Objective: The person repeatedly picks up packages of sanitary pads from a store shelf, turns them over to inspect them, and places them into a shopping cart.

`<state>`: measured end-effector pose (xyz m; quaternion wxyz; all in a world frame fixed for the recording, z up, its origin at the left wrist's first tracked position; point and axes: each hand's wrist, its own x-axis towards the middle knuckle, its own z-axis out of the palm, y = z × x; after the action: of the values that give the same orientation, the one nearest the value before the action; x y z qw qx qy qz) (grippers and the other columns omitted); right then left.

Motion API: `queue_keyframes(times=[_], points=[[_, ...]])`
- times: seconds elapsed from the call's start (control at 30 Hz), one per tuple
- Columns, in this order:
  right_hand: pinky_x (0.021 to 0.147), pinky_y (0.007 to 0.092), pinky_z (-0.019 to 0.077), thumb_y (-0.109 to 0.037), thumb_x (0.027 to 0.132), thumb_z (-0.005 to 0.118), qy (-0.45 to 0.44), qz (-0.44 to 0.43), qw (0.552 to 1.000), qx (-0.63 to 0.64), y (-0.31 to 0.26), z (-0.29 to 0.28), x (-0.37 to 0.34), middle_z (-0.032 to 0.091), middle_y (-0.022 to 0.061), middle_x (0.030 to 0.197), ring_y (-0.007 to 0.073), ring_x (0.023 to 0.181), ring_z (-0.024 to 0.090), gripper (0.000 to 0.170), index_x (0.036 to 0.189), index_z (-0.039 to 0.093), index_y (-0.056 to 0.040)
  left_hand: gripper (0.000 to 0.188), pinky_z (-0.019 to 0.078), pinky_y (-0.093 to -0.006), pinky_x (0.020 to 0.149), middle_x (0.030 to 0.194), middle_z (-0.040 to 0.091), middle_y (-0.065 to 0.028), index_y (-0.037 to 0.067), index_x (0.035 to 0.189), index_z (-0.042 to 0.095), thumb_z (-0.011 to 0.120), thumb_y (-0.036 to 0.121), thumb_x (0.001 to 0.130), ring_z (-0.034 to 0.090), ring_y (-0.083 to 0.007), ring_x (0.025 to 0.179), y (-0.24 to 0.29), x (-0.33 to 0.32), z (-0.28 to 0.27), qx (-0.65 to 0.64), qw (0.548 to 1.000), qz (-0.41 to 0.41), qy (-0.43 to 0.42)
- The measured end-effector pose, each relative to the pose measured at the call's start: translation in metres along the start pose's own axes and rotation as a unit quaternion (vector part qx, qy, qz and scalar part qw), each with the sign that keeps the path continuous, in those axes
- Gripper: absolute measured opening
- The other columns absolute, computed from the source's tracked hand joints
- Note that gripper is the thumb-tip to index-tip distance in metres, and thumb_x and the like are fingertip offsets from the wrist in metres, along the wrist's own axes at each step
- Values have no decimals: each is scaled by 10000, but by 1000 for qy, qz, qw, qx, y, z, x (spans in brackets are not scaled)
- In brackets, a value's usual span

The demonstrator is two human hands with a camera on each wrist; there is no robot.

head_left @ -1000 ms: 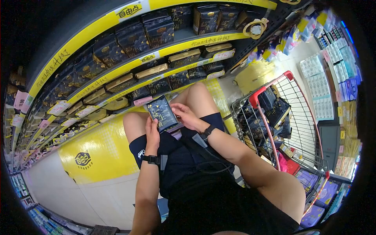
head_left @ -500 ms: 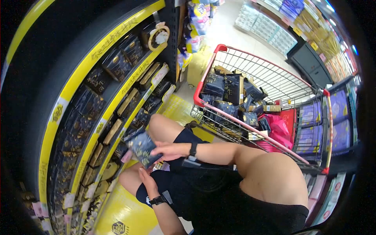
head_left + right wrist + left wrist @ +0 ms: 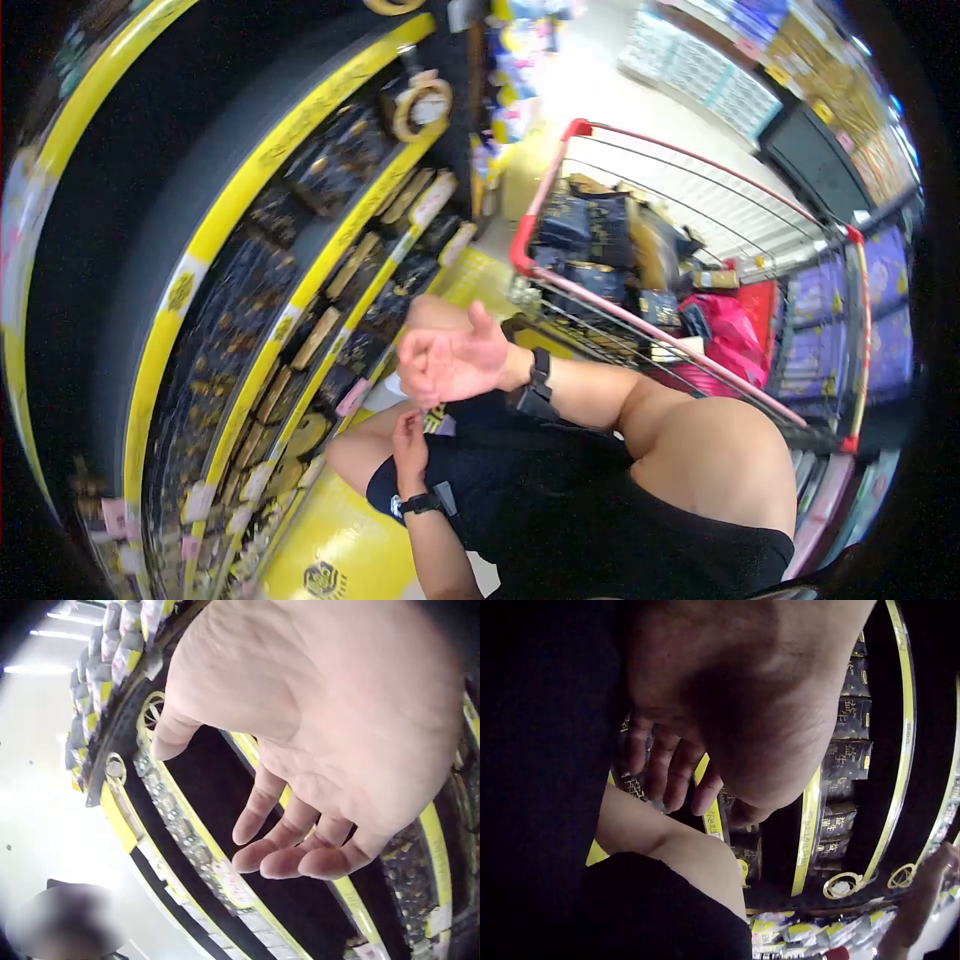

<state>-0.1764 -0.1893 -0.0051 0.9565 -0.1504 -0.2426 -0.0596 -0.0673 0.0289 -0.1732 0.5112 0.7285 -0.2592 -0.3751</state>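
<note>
My right hand [image 3: 455, 358] is raised in front of the knee, palm turned up, fingers loosely bent and holding nothing. The right wrist view shows the same bare palm [image 3: 322, 742] with the thumb spread. Low by the thigh, my left hand [image 3: 408, 448] hangs with slack fingers; its palm [image 3: 742, 712] is bare in the left wrist view. A blurred gold-and-dark pack [image 3: 655, 250] shows over the heap of black packs [image 3: 605, 225] in the shopping cart [image 3: 650, 312].
Shelves of black packs [image 3: 235, 330] with yellow edge strips [image 3: 285, 150] curve along the left. Beside the black packs, the cart holds a pink bag [image 3: 715, 325]. Purple packages [image 3: 880, 290] stand past the cart. Yellow sheeting [image 3: 340, 540] covers floor by the shelf.
The dark pack that was in both hands has left them. A blurred pack now shows over the cart. My right hand has turned palm up, and the view has swung right toward the cart.
</note>
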Motion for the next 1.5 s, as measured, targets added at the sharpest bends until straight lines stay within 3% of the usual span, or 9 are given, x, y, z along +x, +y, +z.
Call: queue_keyframes(times=[0.17,0.3,0.43,0.77,0.8,1.0,1.3,1.4,1.5], points=[[883,351,451,-652,922,521,138,129,982,6,67,-56,-4,616,98,1046,217,985,572,722,1262,527,-15,189,502,-287,767,953,683,-65,23,1106,634,603,165,986,624,-146,836,1,-18,-1,49,997,31,60],[835,319,466,-563,1002,442,392,251,869,-165,118,-151,9,653,58,962,185,902,593,539,1064,636,-65,160,511,-260,763,922,675,-30,26,1068,648,615,159,985,622,-97,834,-17,-25,11,-81,984,66,143],[999,453,345,-688,935,411,473,337,768,-271,158,-229,32,596,84,1334,222,1174,500,806,1372,509,-17,105,502,-242,776,922,657,-17,28,1026,647,640,116,969,618,-83,862,8,-59,-17,-192,956,84,203],[1043,405,391,-677,994,296,357,479,715,-363,228,-390,-6,569,157,1343,284,1222,521,829,1394,510,18,20,503,-260,757,856,661,-34,17,926,649,637,33,929,615,-107,804,96,-201,-235,100,898,82,421],[835,447,503,-774,921,346,349,426,723,-417,244,-425,-24,645,187,1135,297,939,617,871,1232,606,-3,23,501,-259,755,852,661,-32,17,918,651,637,33,928,612,-106,800,111,-209,-254,139,892,60,426],[677,399,467,-739,947,324,373,535,603,-460,252,-436,-21,641,131,886,243,792,585,824,1195,618,-10,45,494,-268,745,830,674,-59,0,901,659,640,41,897,610,-126,780,204,-207,-379,368,825,86,419],[835,432,508,-718,950,333,425,467,697,-340,231,-380,16,666,177,1093,297,953,649,848,1222,606,38,226,472,-377,791,958,624,-148,23,1013,615,692,79,808,605,-283,892,301,-146,-512,611,654,117,431],[1060,445,422,-718,948,314,318,578,510,-551,216,-352,27,504,290,1410,390,1280,534,928,1379,497,82,336,470,-433,855,1045,608,-179,39,1094,591,708,129,792,594,-359,996,322,-123,-541,648,591,120,466],[977,460,484,-702,947,357,281,594,467,-592,204,-332,42,552,281,1363,395,1239,571,882,1340,532,67,445,471,-464,894,1121,601,-196,46,1159,569,728,210,777,586,-394,1071,338,-105,-563,670,544,45,503]])
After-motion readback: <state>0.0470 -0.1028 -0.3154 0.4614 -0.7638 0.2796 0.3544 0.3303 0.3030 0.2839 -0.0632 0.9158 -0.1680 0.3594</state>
